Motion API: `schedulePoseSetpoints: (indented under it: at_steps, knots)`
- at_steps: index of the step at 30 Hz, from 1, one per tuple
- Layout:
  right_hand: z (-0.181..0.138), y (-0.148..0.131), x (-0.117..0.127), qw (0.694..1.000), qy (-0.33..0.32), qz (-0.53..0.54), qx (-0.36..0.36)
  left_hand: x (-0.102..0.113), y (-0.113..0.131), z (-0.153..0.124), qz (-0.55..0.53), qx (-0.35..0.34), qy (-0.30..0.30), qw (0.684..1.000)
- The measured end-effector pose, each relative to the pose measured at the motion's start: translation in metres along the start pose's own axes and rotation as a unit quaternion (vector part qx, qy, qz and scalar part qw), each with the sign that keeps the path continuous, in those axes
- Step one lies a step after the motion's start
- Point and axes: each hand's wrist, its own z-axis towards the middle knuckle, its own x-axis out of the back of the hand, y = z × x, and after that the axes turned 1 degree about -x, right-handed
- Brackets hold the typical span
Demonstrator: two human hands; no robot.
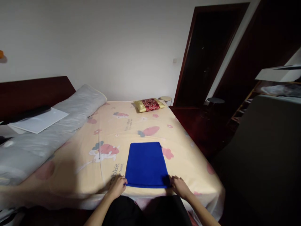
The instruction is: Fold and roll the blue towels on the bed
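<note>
The left hand pinches the near left corner of the blue cloth; the right hand pinches its near right corner. The cloth lies flat at the bed's near edge. Lifting both corners evenly should keep the fold square.

Both forearms run off the bottom edge, and the dark doorway perhaps hides its interior.

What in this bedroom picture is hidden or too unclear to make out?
- Head view: fingertips of the left hand and right hand at the blue cloth's near corners; whether they pinch it is unclear.
- Printed words on the bedsheet: too small.
- Doorway: too dark.
- Shelf, right: cut off by the edge.
</note>
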Motion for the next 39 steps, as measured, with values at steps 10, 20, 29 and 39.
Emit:
schedulePoseSetpoints:
  at_steps: [10, 20, 29, 39]
  knots:
    - [0.000, 0.011, 0.000, 0.999, -0.036, 0.039, 0.006, 0.002, -0.006, 0.000, -0.032, 0.005, -0.064, 0.997]
    - [0.008, 0.015, -0.007, 0.998, 0.014, 0.064, -0.024, -0.001, 0.005, 0.004, -0.020, 0.083, 0.015, 0.996]
    - [0.002, -0.001, -0.026, 0.996, 0.047, -0.024, -0.066, -0.024, 0.009, -0.003, 0.043, 0.103, 0.056, 0.992]
    - [-0.004, -0.023, -0.034, 0.994, 0.030, -0.107, 0.015, -0.033, 0.021, -0.001, 0.083, 0.010, 0.032, 0.996]
